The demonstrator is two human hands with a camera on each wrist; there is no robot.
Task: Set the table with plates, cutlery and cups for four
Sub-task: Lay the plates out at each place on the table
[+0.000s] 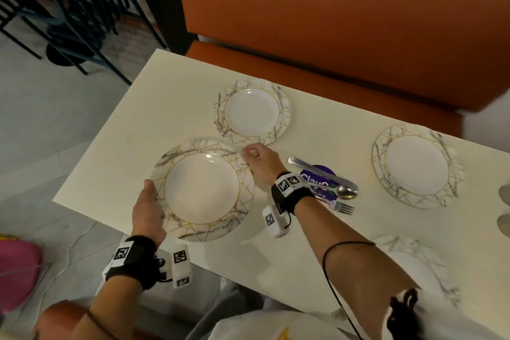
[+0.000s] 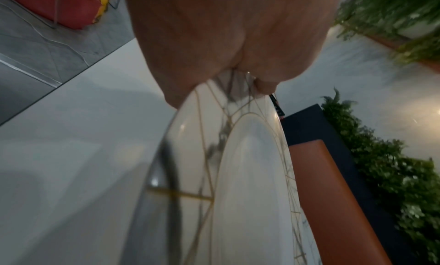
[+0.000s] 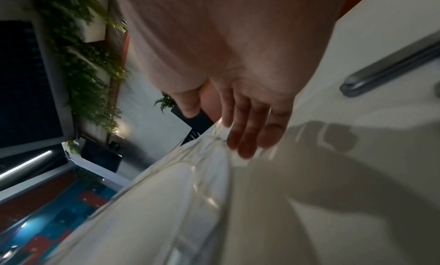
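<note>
A large marble-and-gold plate (image 1: pixel 202 189) sits at the near left of the cream table (image 1: pixel 132 132), seemingly just above it. My left hand (image 1: pixel 150 201) grips its left rim; the left wrist view shows my thumb and fingers (image 2: pixel 214 43) pinching the plate (image 2: pixel 250 175). My right hand (image 1: pixel 252 153) is at the far right rim. In the right wrist view its straight fingers (image 3: pixel 247 133) lie against the plate (image 3: pixel 166 203) with the thumb apart. Three more plates lie far (image 1: pixel 252 112), right (image 1: pixel 416 165) and near right (image 1: pixel 414 262), the last partly hidden by my arm.
A spoon (image 1: pixel 342 192), fork (image 1: pixel 343 207) and knife (image 1: pixel 317 170) lie on a purple coaster (image 1: pixel 317 176) mid-table. An orange bench (image 1: pixel 331 22) runs along the far side. Black chairs (image 1: pixel 69 8) stand on the floor at the left, and a pink object (image 1: pixel 16 270) lies at the lower left.
</note>
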